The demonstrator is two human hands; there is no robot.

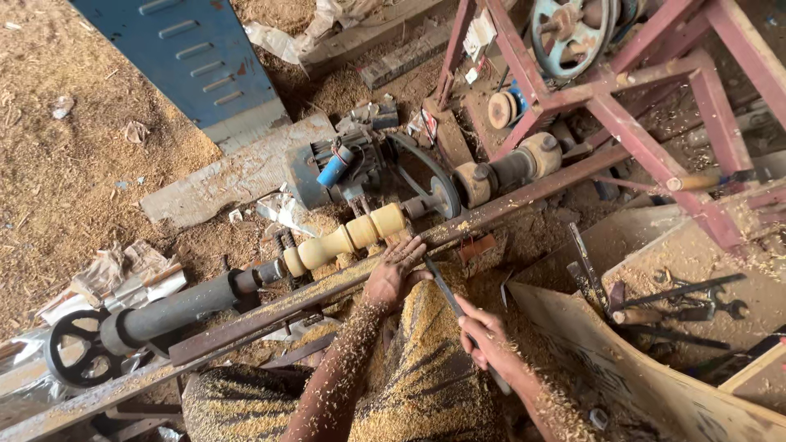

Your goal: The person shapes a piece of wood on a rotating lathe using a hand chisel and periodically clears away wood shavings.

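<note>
Head view, sawdusted hands [393, 274], steel chisel [446, 290], turned spindle [344, 237]

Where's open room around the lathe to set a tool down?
Sawdust floor left of the blue panel and the plank is open. Crowded: the wooden tray holds chisels; the left hand and the right hand with its chisel press the turned spindle.
</note>
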